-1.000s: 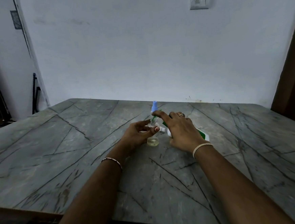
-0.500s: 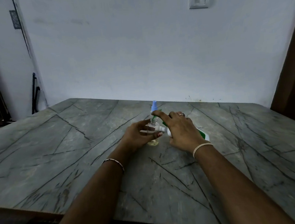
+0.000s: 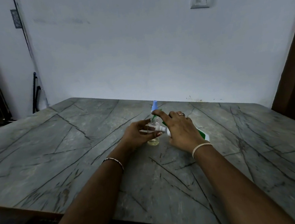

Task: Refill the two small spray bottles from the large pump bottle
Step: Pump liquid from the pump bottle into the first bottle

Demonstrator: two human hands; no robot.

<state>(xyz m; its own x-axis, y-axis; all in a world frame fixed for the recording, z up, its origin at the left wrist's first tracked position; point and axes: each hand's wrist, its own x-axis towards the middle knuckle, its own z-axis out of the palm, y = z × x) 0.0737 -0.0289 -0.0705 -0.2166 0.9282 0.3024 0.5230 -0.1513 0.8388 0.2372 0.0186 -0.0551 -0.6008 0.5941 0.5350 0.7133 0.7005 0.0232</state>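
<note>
The small clear glass spray bottle (image 3: 153,137) stands upright mid-bench (image 3: 58,154), neck up, pale liquid at its base. The left hand (image 3: 138,133) pinches its body. Just right of it, the right hand (image 3: 181,129) covers the white-and-green pump bottle (image 3: 202,134), forefinger pressing its green nozzle down over the neck.

Bare forearms, jewellery worn.
Wore a beaded bracelet (image 3: 112,161) left, pale band (image 3: 201,147) and ring (image 3: 181,114) right.

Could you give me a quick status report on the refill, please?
Left hand gripping small clear bottle, a little yellowish liquid in its base. Right hand on pump bottle, forefinger on green pump. Blue-capped spray bottle behind. Nothing in the way.
</note>
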